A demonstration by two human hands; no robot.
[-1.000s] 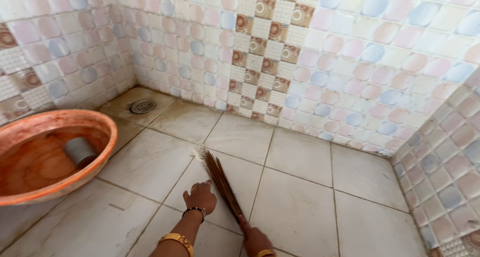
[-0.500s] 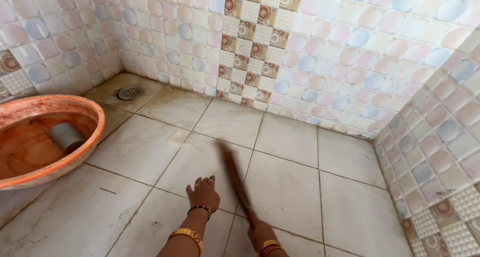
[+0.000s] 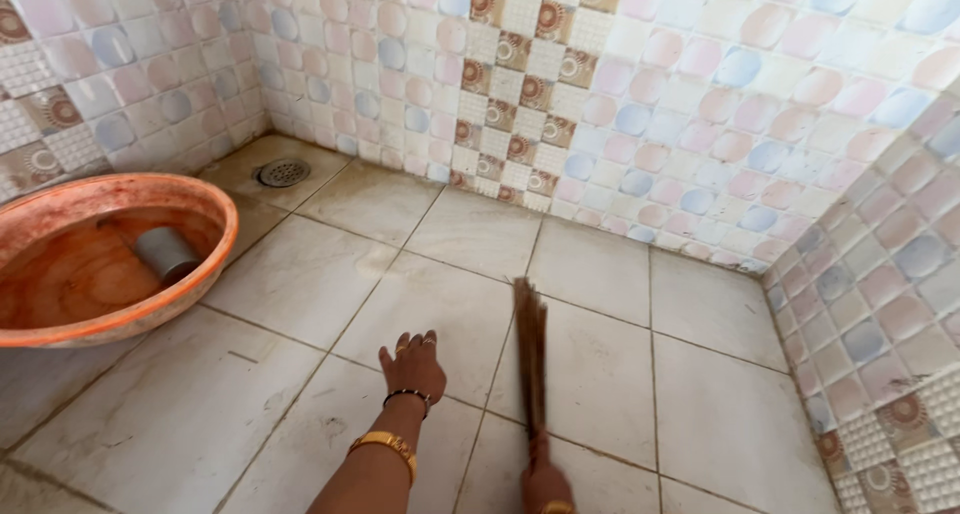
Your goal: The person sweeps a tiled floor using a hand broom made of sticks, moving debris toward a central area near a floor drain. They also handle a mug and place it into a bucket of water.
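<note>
Your bundle of thin brown broom sticks (image 3: 531, 359) lies low along the pale marble-look floor tiles (image 3: 300, 294), its loose tip pointing towards the patterned wall tiles (image 3: 640, 104) and its bound end in your right hand (image 3: 546, 489) at the bottom edge of the view. Only the top of that hand shows, so you have its fingers wrapped on the broom's end as far as can be seen. Just to the left of the broom, your left hand (image 3: 413, 366) is pressed flat on the floor, fingers (image 3: 402, 346) spread a little and holding nothing; a black bead band and a gold bangle (image 3: 385, 446) sit on that wrist.

Well left of the broom stands a wide orange plastic basin (image 3: 150, 314) with a grey cylindrical mug (image 3: 165, 254) lying inside it. Far beyond the broom's tip, in the left corner, is a round metal floor drain (image 3: 284, 172).

As for progress, the tiles around the broom look mostly swept but carry faint grey smears and dull streaks, most of all near your left arm and beside the basin, so I judge the sweeping partly done with the nearer floor left to go over
</note>
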